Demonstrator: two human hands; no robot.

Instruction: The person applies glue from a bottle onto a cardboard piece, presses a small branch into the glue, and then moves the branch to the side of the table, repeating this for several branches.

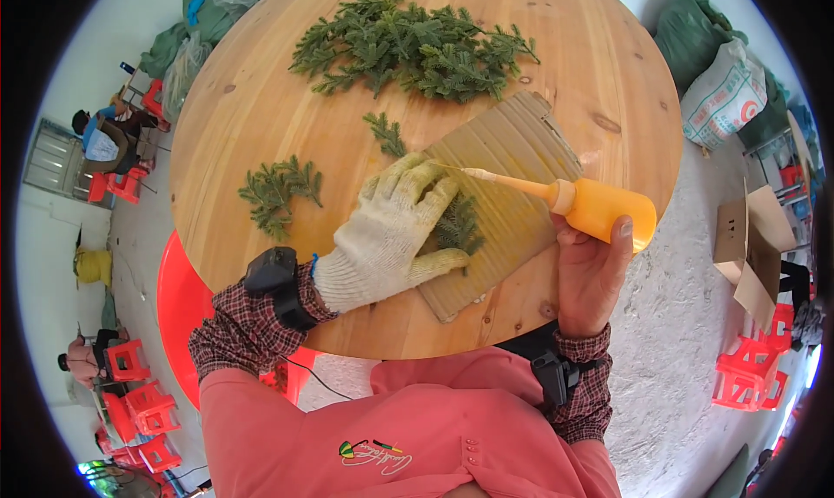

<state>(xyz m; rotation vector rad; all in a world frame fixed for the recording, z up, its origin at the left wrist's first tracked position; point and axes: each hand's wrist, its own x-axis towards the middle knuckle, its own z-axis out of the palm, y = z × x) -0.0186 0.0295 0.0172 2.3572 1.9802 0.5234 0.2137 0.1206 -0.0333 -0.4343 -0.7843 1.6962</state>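
My left hand (382, 224), in a cream knitted glove stained yellow at the fingers, is bent over a green fir sprig (460, 225). The sprig shows between its index finger and thumb; the rest of it is hidden under the glove. Below them lies a corrugated cardboard piece (512, 164) with yellow smears. My bare right hand (594, 268) grips an orange squeeze bottle (612, 213), tilted nearly level. The bottle's thin nozzle points left, its tip close to the gloved fingertips. Left of the glove lies a small fir sprig (280, 194), and another sprig (386, 134) lies beyond it.
A heap of fir sprigs (413, 46) covers the far part of the round wooden table (234, 107). Red stools (749, 368) and an open carton (751, 246) stand at right, with a white sack (723, 94) behind. Other people (113, 138) sit at left.
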